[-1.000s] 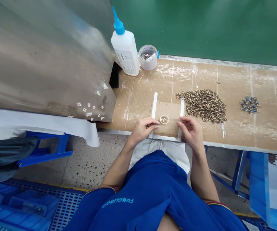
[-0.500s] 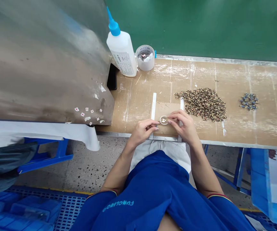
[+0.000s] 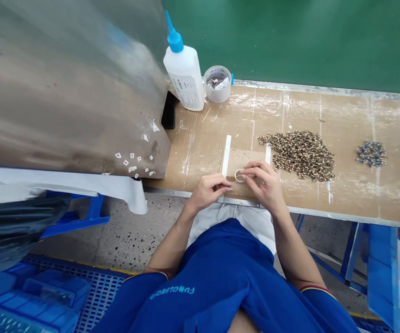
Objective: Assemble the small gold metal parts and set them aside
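Observation:
My left hand is closed in a pinch near the front edge of the board, with a tiny dark piece at its fingertips, too small to name. My right hand is closed too, thumb and fingers pinching what looks like a thin pale stick. Its tip is at a small round white-rimmed dish, which the right fingers partly cover. Under both hands lies a square of cardboard between two white strips. To the right is a heap of tiny brown and gold pieces.
A white bottle with a blue nozzle stands behind, beside a tape roll with scraps inside. A toothpick and a black object lie near them. Further right sits a small bluish pile. A metal panel bounds the left.
The view has shifted slightly. My left fingertips have drawn a little away from the round dish, while the right fingers stay at its rim. Pale matter seen inside the dish before no longer shows clearly.

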`<state>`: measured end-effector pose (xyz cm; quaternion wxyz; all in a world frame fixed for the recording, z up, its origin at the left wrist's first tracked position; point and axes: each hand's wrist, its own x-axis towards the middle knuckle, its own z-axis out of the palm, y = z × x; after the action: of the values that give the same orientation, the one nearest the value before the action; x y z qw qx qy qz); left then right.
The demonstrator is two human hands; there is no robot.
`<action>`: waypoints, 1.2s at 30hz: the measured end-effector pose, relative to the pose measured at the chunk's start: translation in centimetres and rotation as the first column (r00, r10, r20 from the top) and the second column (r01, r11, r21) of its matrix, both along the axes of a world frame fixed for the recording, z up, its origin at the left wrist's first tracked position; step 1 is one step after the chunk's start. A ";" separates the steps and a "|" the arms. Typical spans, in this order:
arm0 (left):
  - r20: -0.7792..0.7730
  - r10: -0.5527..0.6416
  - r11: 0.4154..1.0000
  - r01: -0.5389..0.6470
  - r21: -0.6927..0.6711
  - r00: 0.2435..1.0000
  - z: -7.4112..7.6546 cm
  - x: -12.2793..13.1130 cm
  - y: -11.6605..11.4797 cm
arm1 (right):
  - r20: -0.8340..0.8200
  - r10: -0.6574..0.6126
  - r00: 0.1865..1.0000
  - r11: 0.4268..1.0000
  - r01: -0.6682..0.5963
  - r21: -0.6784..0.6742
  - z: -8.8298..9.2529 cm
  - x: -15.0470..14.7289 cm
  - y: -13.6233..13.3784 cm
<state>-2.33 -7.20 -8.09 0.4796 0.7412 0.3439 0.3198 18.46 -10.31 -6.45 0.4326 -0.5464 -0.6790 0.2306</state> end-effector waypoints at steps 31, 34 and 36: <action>-0.176 0.059 0.987 -0.032 0.155 0.983 -0.2 1.3 -0.6 | -0.555 -0.347 0.756 0.937 0.306 -0.168 -1.3 -0.7 -2.7; -0.153 0.057 0.984 -0.030 0.176 0.986 -0.2 1.3 -0.7 | -0.599 -0.341 0.724 0.938 0.303 -0.168 -1.4 -1.3 -2.8; -0.169 0.053 0.979 -0.018 0.204 0.984 -0.2 1.3 -0.7 | -0.623 -0.322 0.713 0.946 0.272 -0.178 -1.4 -1.8 -3.1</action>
<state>-1.03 -7.87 -8.27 0.3646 0.8046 0.3636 0.2959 16.68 -13.37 -7.89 0.6500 -0.5511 -0.3835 0.3561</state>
